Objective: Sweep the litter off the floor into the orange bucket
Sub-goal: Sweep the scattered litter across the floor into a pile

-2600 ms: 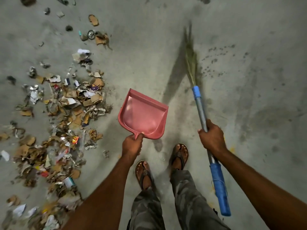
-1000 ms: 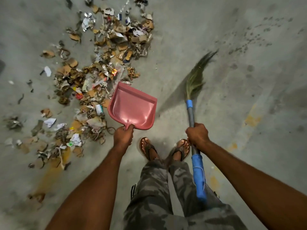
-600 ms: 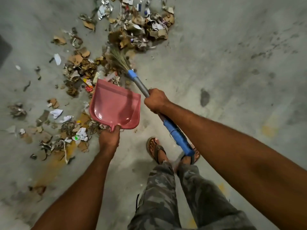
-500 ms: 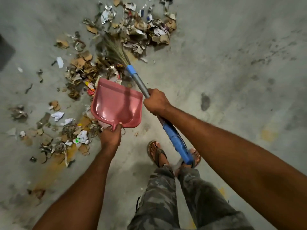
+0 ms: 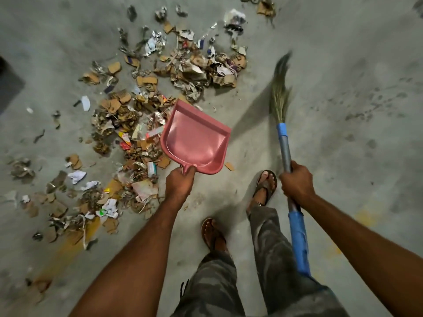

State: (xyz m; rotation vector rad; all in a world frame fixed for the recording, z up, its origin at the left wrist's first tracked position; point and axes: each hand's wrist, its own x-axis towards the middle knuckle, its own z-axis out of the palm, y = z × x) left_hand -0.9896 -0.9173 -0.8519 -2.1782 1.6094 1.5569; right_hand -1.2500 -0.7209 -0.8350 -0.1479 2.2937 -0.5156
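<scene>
A wide scatter of litter [image 5: 142, 124], torn cardboard, paper and foil scraps, lies on the grey concrete floor to my left and ahead. My left hand [image 5: 179, 185] grips the short handle of a pink dustpan [image 5: 196, 139], which is empty and sits at the litter's right edge. My right hand [image 5: 296, 180] grips the grey shaft of a grass broom [image 5: 279, 99] with blue tape bands. Its bristles are to the right of the litter, apart from it and blurred. No orange bucket is in view.
My two feet in sandals [image 5: 264, 187] stand just behind the dustpan, with camouflage trousers below. A dark object [image 5: 9, 85] cuts in at the left edge. Bare stained concrete [image 5: 354, 110] stretches to the right of the broom.
The broom has swung from the middle of the litter out to the right of the pile. The dustpan has stayed at the pile's edge. My right foot has stepped forward.
</scene>
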